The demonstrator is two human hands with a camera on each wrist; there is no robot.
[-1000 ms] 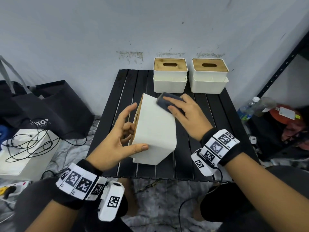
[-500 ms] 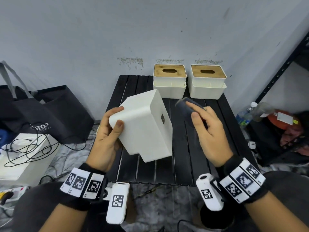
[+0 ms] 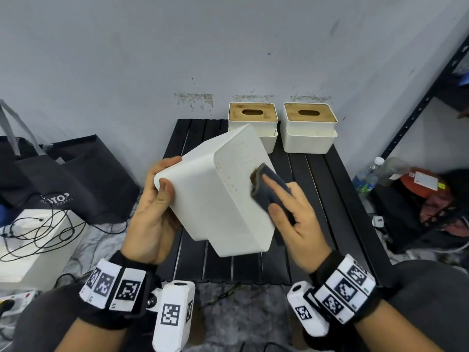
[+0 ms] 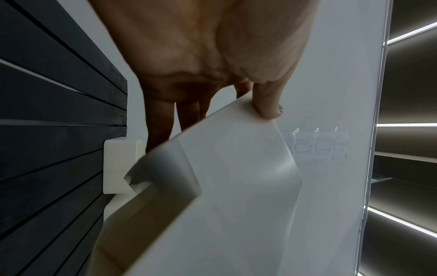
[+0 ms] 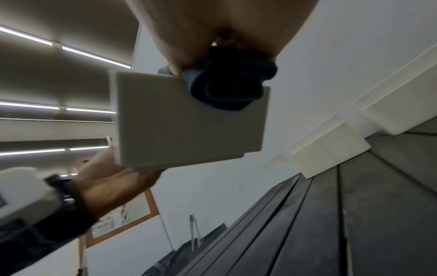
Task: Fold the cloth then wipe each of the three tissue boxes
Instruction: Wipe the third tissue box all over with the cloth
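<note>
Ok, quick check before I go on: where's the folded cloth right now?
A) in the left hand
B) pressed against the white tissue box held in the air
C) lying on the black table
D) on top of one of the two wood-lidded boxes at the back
B: the right hand presses the dark folded cloth against the white tissue box, which the left hand holds above the table.

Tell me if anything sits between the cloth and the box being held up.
Nothing visible does. The right hand presses the folded cloth straight against the white tissue box, which the left hand holds above the table.
</note>
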